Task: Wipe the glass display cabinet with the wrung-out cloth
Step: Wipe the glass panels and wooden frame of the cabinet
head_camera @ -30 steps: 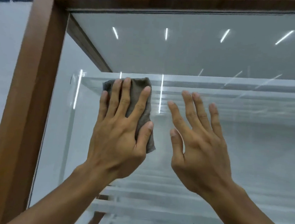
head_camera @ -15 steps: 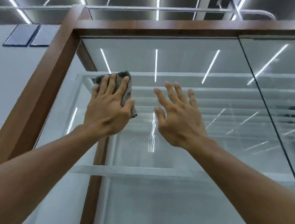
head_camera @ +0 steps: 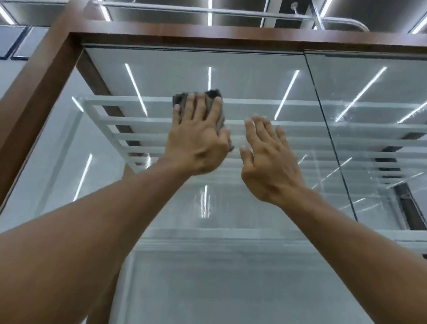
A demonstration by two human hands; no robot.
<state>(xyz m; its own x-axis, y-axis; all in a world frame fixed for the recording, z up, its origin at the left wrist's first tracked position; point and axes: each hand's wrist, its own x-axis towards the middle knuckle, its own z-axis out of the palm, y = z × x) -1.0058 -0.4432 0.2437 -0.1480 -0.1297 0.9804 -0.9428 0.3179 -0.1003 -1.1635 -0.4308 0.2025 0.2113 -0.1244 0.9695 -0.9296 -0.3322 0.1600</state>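
The cloth (head_camera: pixel 213 95) lies high on the left pane (head_camera: pixel 252 83) of the cabinet (head_camera: pixel 33 101), just under the top rail (head_camera: pixel 217 38). The left hand (head_camera: pixel 196 140) pins it flat with straight, spread fingers, pressing rather than clutching, which I judge spreads the pressure for a broad wipe. The right hand (head_camera: pixel 271 163) is just beside it, fingers straight and apart, holding nothing and probably bracing, though I cannot tell whether it touches the glass. The palm hides most of the cloth, and reflected light strips (head_camera: pixel 136 89) make smears and the shelves (head_camera: pixel 123 121) hard to read.
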